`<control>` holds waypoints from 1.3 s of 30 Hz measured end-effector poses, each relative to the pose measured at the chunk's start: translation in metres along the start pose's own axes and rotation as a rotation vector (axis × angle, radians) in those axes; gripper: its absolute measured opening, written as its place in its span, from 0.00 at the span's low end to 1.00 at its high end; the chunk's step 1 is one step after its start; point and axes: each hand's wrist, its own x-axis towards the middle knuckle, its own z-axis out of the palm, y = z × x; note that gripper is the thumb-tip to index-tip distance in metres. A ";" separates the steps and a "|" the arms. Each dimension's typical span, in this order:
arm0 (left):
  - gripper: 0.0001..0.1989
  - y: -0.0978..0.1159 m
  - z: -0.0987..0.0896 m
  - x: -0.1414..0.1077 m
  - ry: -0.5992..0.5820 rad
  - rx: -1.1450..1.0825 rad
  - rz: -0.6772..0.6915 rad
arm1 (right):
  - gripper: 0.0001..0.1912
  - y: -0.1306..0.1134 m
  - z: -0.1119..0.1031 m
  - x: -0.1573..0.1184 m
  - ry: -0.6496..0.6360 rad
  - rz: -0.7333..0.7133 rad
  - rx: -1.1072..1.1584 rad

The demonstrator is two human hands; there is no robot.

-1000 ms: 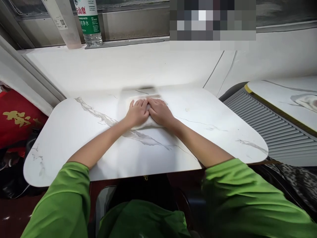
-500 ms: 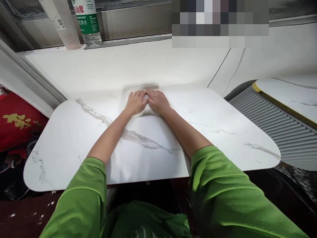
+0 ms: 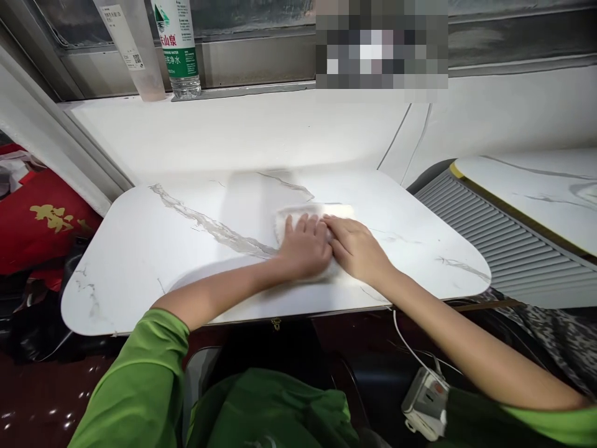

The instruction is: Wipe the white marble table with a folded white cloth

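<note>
A pale folded cloth (image 3: 347,210) lies flat on the white marble-patterned table (image 3: 140,267), right of the middle. My left hand (image 3: 305,249), slightly blurred, presses on the cloth with its fingers stretched out and a little apart. Touching it, my right hand (image 3: 359,249) also lies flat on the cloth, its fingers pointing to the left. The two hands meet at the thumbs and cover much of the cloth.
On the window ledge stand a clear water bottle (image 3: 180,59) with a green label and a translucent cup (image 3: 149,84). A red bag (image 3: 46,218) is at the left. A power strip (image 3: 426,401) hangs below the right side. Another table (image 3: 536,180) stands beyond a ribbed panel (image 3: 504,249).
Both hands and the cloth have moved from the table's back edge towards me and to the right. The view has shifted, bringing the power strip into sight.
</note>
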 end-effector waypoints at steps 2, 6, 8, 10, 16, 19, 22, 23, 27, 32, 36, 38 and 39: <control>0.28 0.022 0.006 -0.005 0.003 0.000 0.048 | 0.25 0.007 -0.014 -0.026 -0.013 0.049 0.002; 0.27 0.046 0.016 -0.002 0.081 0.005 0.099 | 0.25 0.023 -0.025 -0.045 -0.005 0.108 0.058; 0.26 0.048 0.019 0.006 0.111 -0.001 0.105 | 0.26 0.033 -0.023 -0.042 0.008 0.112 0.076; 0.26 0.046 0.021 0.017 0.133 -0.009 0.099 | 0.26 0.043 -0.019 -0.032 0.018 0.115 0.086; 0.24 0.023 0.022 0.069 0.147 -0.048 0.060 | 0.26 0.071 -0.004 0.016 0.031 0.128 0.078; 0.24 0.007 0.017 0.096 0.121 -0.067 0.049 | 0.26 0.081 0.005 0.043 0.038 0.141 0.046; 0.26 -0.009 0.012 0.120 0.086 -0.068 0.037 | 0.26 0.087 0.014 0.068 0.054 0.139 0.011; 0.26 -0.015 0.011 0.127 0.077 -0.069 0.036 | 0.25 0.088 0.017 0.076 0.057 0.139 0.002; 0.26 -0.036 0.007 0.153 0.066 -0.072 0.028 | 0.23 0.093 0.027 0.105 0.051 0.145 -0.019; 0.25 -0.052 0.005 0.171 0.102 -0.075 0.003 | 0.22 0.098 0.033 0.128 0.020 0.134 -0.024; 0.25 -0.055 0.005 0.172 0.104 -0.069 -0.012 | 0.22 0.098 0.032 0.131 -0.028 0.134 -0.057; 0.26 -0.055 0.004 0.168 0.081 -0.060 -0.013 | 0.23 0.097 0.030 0.128 -0.045 0.115 -0.076; 0.26 -0.054 0.004 0.166 0.070 -0.053 -0.016 | 0.23 0.096 0.029 0.126 -0.048 0.100 -0.079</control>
